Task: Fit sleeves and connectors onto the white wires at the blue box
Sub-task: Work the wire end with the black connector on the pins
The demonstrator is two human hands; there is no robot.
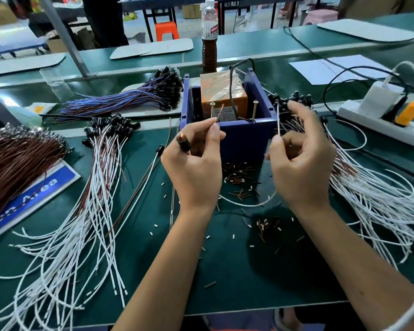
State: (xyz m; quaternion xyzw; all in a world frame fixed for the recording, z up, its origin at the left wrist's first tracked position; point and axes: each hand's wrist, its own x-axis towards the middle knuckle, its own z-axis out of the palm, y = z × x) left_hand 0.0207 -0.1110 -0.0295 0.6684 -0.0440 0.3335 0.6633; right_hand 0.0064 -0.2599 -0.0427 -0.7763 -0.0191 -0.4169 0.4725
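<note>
White wire (pixel 278 120) pinched upright between right fingers (pixel 278 142).

Single head-worn view, angled forward and down, close over the green bench (pixel 225 283) before the blue box (pixel 244 139).

We find the box (pixel 245 139) at the centre of the table (pixel 225 283), with a taped block (pixel 221 94) standing inside it and a bottle (pixel 209 34) behind it. Our left hand (pixel 194 168) and right hand (pixel 301 163) sit just before the box, one at each front corner. Wire bundles lie on the table to the left (pixel 81 211) and right (pixel 368 199). Cut sleeve pieces (pixel 239 180) lie between the hands. A power strip (pixel 380 120) lies at far right.
</note>
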